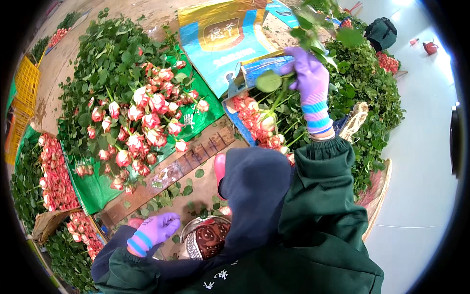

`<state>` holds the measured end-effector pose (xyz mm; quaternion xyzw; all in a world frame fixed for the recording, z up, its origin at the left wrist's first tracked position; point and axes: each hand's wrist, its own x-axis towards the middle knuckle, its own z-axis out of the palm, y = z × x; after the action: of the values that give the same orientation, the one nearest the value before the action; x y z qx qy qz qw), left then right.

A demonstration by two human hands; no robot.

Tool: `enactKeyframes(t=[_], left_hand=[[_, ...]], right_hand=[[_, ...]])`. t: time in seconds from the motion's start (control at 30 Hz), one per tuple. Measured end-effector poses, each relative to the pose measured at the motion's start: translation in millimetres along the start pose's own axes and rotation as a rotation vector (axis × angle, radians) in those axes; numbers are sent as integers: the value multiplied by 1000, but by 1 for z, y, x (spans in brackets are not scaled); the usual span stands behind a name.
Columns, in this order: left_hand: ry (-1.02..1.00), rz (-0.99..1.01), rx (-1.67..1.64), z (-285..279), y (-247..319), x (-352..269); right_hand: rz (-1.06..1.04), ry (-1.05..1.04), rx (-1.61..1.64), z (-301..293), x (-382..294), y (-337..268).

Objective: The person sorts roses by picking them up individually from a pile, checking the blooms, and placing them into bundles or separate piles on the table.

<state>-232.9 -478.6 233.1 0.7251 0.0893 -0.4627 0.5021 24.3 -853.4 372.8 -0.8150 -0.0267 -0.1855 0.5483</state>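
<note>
My right hand (308, 75), in a purple knit glove with blue-striped cuff, is raised at the upper right and grips a leafy rose stem (281, 96). That stem's pale bloom (267, 123) hangs down over a row of pink-and-white roses (249, 110). My left hand (158, 229), gloved alike, rests low by my knee with its fingers curled; I see nothing in it. In front of me, a loose heap of red-edged white roses (150, 117) lies on a green plastic sheet (202, 123).
A marked wooden board (194, 154) crosses before my feet, with fallen leaves (165, 198) around it. A printed blue-and-gold sheet (224, 40) stands beyond. More packed roses (58, 176) lie at left near yellow crates (27, 79). Thick foliage (371, 92) fills the right, beside a pale floor (415, 147).
</note>
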Motion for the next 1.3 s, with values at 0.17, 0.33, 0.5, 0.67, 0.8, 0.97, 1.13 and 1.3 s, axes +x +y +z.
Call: enactKeyframes(t=[0.17,0.33,0.5,0.67,0.8,0.97,1.13,1.3], left_hand=[[-8,-13,-52,-6,-7,12],[42,40,-43,-15,-18,10],[123,39,-25,-16,-5,9],[84,44,-32,-9,-14,9],[101,-80,193,-13,21,-13],[243,-18,342,-37,20,-28],[562,-1,525,-82,46,2],[958,6,455,-155,86,49]], right_hand=[[705,425,-65,-52,12,184],[1015,579,207,-16,-15,301],[1021,415,179,-56,0,309],[774,414,-485,-84,-3,347],[631,234,-457,-86,-13,369],[771,-198,-949,-76,6,163],[132,-443,-594,29,-31,-47],[-382,-808,-403,135,-105,-156]])
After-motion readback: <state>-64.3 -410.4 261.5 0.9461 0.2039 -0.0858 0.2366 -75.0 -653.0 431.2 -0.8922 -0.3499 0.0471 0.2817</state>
